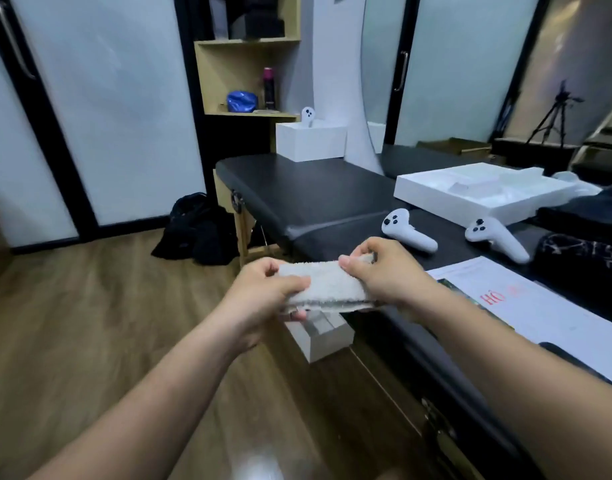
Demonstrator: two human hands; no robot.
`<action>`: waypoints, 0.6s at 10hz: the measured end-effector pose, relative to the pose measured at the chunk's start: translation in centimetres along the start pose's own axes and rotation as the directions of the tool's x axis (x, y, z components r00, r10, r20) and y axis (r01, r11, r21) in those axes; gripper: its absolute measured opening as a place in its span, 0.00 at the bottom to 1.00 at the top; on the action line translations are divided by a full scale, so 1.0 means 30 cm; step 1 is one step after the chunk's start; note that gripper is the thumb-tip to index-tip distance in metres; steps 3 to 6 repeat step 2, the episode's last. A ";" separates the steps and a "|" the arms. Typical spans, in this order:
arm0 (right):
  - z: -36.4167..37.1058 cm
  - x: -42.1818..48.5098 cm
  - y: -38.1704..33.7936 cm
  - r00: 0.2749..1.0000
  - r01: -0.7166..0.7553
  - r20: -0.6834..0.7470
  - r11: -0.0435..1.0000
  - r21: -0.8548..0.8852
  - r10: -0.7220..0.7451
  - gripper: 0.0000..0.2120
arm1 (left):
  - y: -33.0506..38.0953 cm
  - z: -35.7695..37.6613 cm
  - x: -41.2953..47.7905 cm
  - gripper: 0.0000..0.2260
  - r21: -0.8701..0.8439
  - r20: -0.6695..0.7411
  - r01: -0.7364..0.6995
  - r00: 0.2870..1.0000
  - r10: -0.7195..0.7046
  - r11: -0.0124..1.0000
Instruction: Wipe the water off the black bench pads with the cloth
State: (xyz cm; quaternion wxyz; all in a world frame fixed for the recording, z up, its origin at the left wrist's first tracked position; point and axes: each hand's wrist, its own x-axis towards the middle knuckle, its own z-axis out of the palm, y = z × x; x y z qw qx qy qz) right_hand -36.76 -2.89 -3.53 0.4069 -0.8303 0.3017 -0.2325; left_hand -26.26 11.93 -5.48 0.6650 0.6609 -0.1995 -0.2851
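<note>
Cloth (327, 283) is pinched, centre frame, by left grip (263, 291) and right grip (384, 271); lowering onto desk pad (315, 195) is judged next.

cloth (327, 284) between left hand (263, 289) and right hand (384, 271) | two controllers (406, 230) on bench pads (315, 195) behind

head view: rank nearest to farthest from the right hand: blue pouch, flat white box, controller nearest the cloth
1. controller, on the bench pad just beyond the right hand
2. flat white box, farther back on the right
3. blue pouch, on the far shelf
</note>
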 end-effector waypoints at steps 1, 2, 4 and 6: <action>-0.038 0.095 0.031 0.983 -0.112 -0.113 0.960 0.258 0.145 0.09 | 0.081 0.048 0.223 0.15 0.032 -0.046 -0.122 0.991 0.123 0.992; -0.056 0.163 0.075 0.959 -0.230 -0.163 0.973 0.038 0.233 0.10 | 0.074 0.087 0.385 0.15 0.253 -0.036 -0.108 0.992 0.120 0.962; -0.056 0.163 0.075 0.959 -0.230 -0.163 0.973 0.038 0.233 0.10 | 0.074 0.087 0.385 0.15 0.253 -0.036 -0.108 0.992 0.120 0.962; -0.056 0.163 0.075 0.959 -0.230 -0.163 0.973 0.038 0.233 0.10 | 0.074 0.087 0.385 0.15 0.253 -0.036 -0.108 0.992 0.120 0.962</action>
